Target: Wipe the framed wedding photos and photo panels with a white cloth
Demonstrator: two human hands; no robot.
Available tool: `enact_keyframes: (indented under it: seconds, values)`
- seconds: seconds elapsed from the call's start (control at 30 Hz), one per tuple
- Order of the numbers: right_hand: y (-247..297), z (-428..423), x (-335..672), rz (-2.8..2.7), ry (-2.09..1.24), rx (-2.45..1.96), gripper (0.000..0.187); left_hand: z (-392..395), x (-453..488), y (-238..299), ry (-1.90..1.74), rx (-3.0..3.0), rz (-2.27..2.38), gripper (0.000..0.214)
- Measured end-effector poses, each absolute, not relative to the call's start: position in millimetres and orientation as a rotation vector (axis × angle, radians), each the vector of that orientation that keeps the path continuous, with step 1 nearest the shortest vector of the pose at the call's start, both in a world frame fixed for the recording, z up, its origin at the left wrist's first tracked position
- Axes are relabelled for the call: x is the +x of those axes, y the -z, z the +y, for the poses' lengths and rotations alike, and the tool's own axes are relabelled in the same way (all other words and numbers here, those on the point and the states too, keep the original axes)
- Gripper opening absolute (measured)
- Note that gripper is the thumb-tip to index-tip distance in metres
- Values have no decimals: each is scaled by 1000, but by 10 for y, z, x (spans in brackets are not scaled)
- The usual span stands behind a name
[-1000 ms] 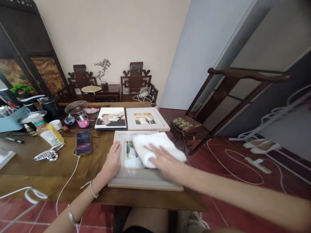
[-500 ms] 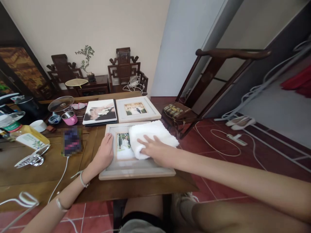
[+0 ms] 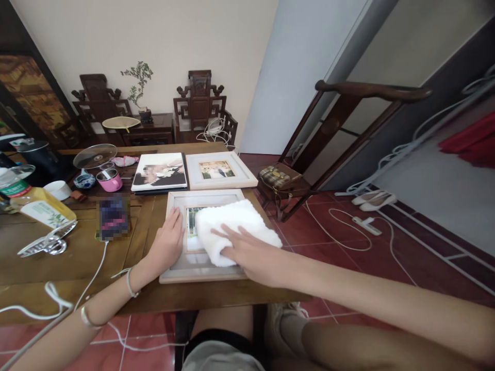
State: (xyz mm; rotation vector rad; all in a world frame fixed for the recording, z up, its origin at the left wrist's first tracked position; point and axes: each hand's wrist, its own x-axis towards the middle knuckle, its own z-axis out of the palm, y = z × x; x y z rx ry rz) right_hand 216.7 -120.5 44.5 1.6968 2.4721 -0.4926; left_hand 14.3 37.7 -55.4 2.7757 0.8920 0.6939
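A pale wooden picture frame [image 3: 204, 276] lies flat near the table's front edge, with a photo [image 3: 192, 242] partly visible in it. My left hand [image 3: 169, 241] holds the frame's left side, its fingers along the rim. A folded white towel [image 3: 247, 221] covers the photo's right part and much of the frame's right side. My right hand [image 3: 249, 252] presses on the towel from above, fingers somewhat spread and the thumb at its folded edge.
Behind lie a second framed photo [image 3: 220, 183] and a photo album [image 3: 160, 172]. A pink cup [image 3: 109, 180], an oil bottle [image 3: 44, 206], metal clips [image 3: 50, 242] and a blurred-out device [image 3: 113, 217] on a white cable are at left. A wooden chair [image 3: 336, 118] with a bag [image 3: 279, 176] stands right.
My right hand has slid the towel toward me and slightly left over the frame, covering more of the photo. My left hand stays at the frame's left side. The view has shifted slightly.
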Motion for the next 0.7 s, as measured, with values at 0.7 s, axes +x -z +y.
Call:
enact_keyframes:
  seconds: [0.7]
  values:
    - [-749, -1474, 2116, 2446, 801, 1568, 70, 389, 147, 509, -643, 2773, 864, 51]
